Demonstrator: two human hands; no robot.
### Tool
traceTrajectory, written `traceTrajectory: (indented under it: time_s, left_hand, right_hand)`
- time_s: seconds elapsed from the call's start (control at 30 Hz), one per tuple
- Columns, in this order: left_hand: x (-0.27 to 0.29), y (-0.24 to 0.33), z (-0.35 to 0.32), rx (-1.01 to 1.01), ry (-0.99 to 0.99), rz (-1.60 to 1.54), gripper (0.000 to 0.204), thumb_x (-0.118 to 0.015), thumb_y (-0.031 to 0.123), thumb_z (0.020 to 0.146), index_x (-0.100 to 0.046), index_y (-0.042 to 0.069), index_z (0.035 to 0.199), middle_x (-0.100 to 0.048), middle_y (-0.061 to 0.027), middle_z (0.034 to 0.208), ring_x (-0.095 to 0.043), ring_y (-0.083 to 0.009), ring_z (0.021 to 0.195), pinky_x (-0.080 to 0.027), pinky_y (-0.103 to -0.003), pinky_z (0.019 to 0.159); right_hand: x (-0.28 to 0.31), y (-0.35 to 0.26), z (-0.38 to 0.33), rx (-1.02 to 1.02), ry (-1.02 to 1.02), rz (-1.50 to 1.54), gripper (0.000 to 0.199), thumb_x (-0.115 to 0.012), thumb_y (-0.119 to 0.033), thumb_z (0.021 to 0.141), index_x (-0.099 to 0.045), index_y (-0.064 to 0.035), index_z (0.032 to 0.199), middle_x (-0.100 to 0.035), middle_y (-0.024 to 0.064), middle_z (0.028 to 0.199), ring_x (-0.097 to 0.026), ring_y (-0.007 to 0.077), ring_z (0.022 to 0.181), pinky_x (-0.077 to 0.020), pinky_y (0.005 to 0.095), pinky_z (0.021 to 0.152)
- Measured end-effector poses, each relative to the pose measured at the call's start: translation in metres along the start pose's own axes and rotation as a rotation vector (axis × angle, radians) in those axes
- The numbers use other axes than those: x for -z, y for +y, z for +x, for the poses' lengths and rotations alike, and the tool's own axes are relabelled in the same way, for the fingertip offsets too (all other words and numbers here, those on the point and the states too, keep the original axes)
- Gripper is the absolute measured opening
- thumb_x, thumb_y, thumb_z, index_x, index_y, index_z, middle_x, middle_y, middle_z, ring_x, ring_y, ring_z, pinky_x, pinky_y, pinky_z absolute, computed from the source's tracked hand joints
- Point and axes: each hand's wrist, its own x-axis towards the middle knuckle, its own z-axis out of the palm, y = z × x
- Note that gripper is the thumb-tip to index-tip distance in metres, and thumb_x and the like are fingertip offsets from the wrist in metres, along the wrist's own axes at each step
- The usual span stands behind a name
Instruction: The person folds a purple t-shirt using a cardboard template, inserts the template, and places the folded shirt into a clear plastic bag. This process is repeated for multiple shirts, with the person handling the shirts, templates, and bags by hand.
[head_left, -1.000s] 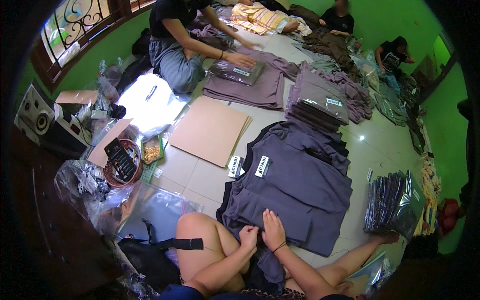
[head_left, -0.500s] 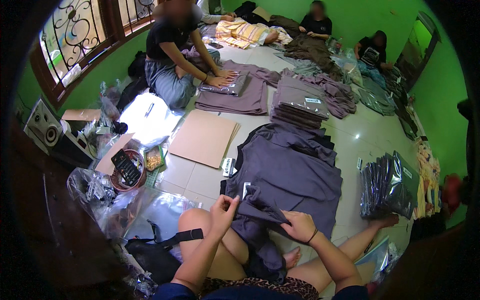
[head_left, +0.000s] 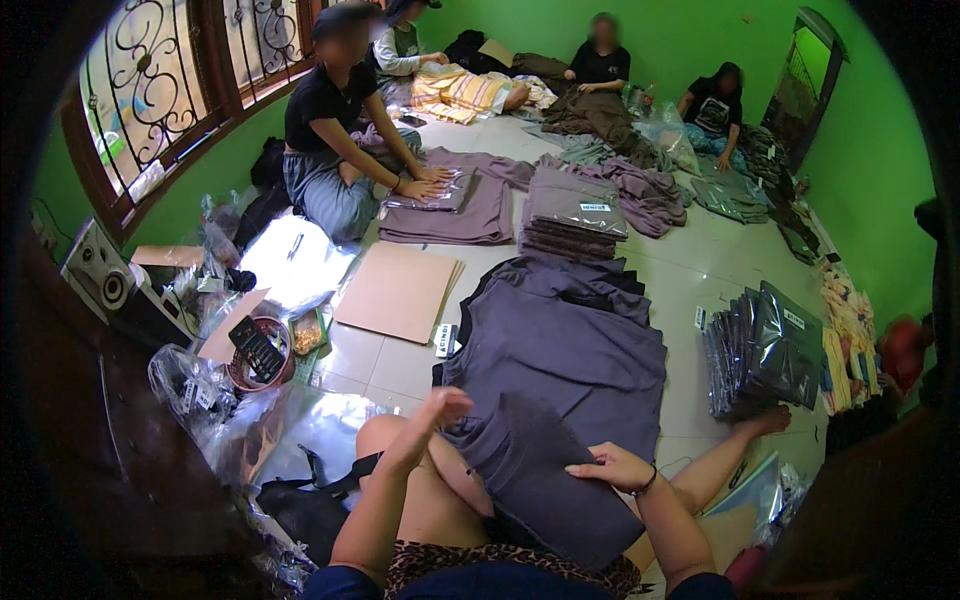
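Over my lap hangs a dark grey garment (head_left: 545,475), its kind hard to make out. My right hand (head_left: 614,468) is closed on its right edge, thumb on top. My left hand (head_left: 438,418) is raised beside the cloth's upper left, fingers stretched out and slightly blurred, holding nothing. Beyond the held piece, a stack of dark grey shirts (head_left: 560,335) lies spread on the floor. A white tag (head_left: 446,341) sticks out at the stack's left side.
Left of the shirts are cardboard sheets (head_left: 395,290), clear plastic bags (head_left: 330,430) and a basket (head_left: 283,368) with a phone. Packed garments stand in a pile (head_left: 575,205) ahead and in a row (head_left: 765,350) at right. A co-worker (head_left: 345,130) presses a packed garment; others sit farther back.
My left hand has let go of the cloth and lifted away to the left. The bunched garment now hangs spread out from my right hand, nearer my lap.
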Motion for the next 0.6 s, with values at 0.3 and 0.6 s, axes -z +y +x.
traceTrajectory:
  time_s: [0.3,0.6]
  left_hand:
    - [-0.044,-0.032,-0.025,0.393,-0.174,-0.317,0.026,-0.056,0.013,0.085,-0.05,0.002,0.107,-0.059,-0.0081,0.091,-0.06,-0.0151,0.08,-0.05,-0.027,0.071]
    - [-0.109,-0.01,-0.007,-0.255,0.102,0.2,0.038,-0.059,0.001,0.079,-0.047,-0.002,0.115,-0.057,-0.008,0.096,-0.056,-0.0118,0.086,-0.046,-0.023,0.074]
  right_hand:
    - [-0.018,0.03,-0.002,0.336,0.409,0.613,0.022,-0.057,-0.015,0.083,-0.058,0.0037,0.095,-0.061,0.0089,0.09,-0.058,0.0148,0.076,-0.0468,0.0269,0.069]
    - [-0.061,0.055,0.031,0.644,0.863,0.454,0.026,-0.057,-0.025,0.084,-0.061,-0.0009,0.092,-0.062,0.0034,0.089,-0.055,0.0121,0.079,-0.0417,0.0246,0.073]
